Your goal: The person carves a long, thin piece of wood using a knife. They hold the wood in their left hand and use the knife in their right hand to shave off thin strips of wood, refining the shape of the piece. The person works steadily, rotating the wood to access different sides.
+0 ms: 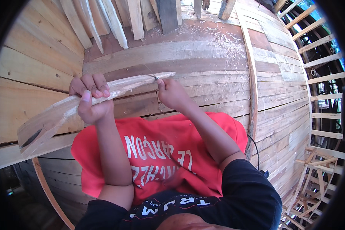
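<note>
Wooden stake [92, 101] is clasped by the closed left hand [90, 99]; a thin tool, pinched in the right hand [172, 94], should be worked away from fingers.

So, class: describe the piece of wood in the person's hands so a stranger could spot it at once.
Start at the curved wall of pale planks filling the view. In front of it, above the red shirt, the left hand grips a long pale wooden piece, the right hand pinching near its tip. Unlike the fixed planks, it is loose, tapered, with a notched lower end.
</note>
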Motion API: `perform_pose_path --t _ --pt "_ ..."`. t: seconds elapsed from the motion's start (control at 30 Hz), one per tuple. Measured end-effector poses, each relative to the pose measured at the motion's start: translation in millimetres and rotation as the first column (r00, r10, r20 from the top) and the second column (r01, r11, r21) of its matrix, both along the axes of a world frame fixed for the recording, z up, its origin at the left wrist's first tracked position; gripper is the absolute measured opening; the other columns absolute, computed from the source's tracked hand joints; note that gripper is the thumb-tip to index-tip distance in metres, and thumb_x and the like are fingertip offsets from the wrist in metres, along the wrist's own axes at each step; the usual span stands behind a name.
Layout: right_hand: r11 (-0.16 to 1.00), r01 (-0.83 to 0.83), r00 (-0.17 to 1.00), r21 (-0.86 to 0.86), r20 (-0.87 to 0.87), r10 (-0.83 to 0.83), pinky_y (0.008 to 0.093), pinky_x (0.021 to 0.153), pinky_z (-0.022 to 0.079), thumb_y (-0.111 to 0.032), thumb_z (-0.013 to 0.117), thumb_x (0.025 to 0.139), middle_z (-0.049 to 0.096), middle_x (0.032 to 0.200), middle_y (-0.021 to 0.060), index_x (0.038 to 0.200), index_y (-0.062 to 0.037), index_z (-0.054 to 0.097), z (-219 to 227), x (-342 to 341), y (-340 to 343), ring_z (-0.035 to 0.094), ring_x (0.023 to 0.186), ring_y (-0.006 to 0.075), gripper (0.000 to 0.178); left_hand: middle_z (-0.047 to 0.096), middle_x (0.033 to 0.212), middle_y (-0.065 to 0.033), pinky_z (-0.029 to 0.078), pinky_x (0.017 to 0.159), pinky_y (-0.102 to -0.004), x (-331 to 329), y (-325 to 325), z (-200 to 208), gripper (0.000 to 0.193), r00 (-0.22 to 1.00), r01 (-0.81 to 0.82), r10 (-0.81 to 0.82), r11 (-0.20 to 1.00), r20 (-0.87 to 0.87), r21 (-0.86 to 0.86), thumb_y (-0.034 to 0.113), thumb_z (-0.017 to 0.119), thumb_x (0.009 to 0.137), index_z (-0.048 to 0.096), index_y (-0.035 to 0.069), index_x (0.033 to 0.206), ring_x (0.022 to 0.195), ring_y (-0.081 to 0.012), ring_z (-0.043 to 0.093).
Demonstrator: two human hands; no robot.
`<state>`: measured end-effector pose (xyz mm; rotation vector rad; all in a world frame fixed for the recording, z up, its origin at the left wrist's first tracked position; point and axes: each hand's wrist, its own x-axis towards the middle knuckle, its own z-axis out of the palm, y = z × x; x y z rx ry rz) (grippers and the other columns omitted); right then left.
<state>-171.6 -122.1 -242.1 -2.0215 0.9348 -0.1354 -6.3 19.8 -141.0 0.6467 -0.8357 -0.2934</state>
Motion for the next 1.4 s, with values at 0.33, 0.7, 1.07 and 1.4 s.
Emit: perform_pose_path --t 0.33,0.7,1.07,1.4 --pt "0.994 0.092 0.994 -0.06 -0.059 -0.095 0.0544 0.079 0.046 -0.037 0.04 0.101 0.063 0.082 0.0335 0.084 0.0066 0.063 -18.1 3.2 -8.9 0.061 0.085 0.0504 0.052 0.048 0.059 -0.0025 0.039 0.058 -0.0277 -1.9 -0.1 0.8 0.016 0.999 -0.035 0.035 0.999 -0.009 0.012 0.019 0.056 0.075 0.042 0.014 0.069 0.051 -0.0136 0.045" --pt "0.994 0.074 0.996 0.077 0.038 -0.077 0.0511 0.07 0.046 -0.038 0.038 0.103 0.061 0.072 0.0295 0.078 0.0069 0.059 -17.6 4.1 -6.1 0.061 0.072 0.0463 0.055 0.039 0.056 -0.0008 0.033 0.05 -0.0256 10.7 -3.6 -3.7 0.022 0.959 -0.239 0.247 0.968 -0.138 0.074 0.021 0.052 0.072 0.033 0.015 0.063 0.049 -0.0134 0.04" --pt "0.999 0.009 1.0 0.035 -0.001 -0.009 0.0522 0.082 0.048 -0.038 0.036 0.103 0.063 0.082 0.0331 0.088 0.0097 0.062 3.5 11.0 1.9 0.063 0.089 0.049 0.057 0.035 0.05 -0.0029 0.035 0.044 -0.0263 -5.5 -14.4 9.9 0.021 0.814 -0.489 0.517 0.856 -0.264 0.168 0.014 0.05 0.07 0.032 0.011 0.059 0.044 -0.0148 0.034" --pt "0.998 0.063 0.998 0.0 0.02 -0.063 0.0547 0.077 0.047 -0.038 0.038 0.103 0.064 0.078 0.0312 0.083 0.0092 0.062 -20.9 6.7 -12.9 0.062 0.084 0.0495 0.056 0.035 0.049 -0.0032 0.036 0.045 -0.0266 -3.2 -13.2 8.7 0.021 0.823 -0.472 0.498 0.867 -0.274 0.157 0.013 0.049 0.07 0.033 0.01 0.057 0.043 -0.0142 0.032"
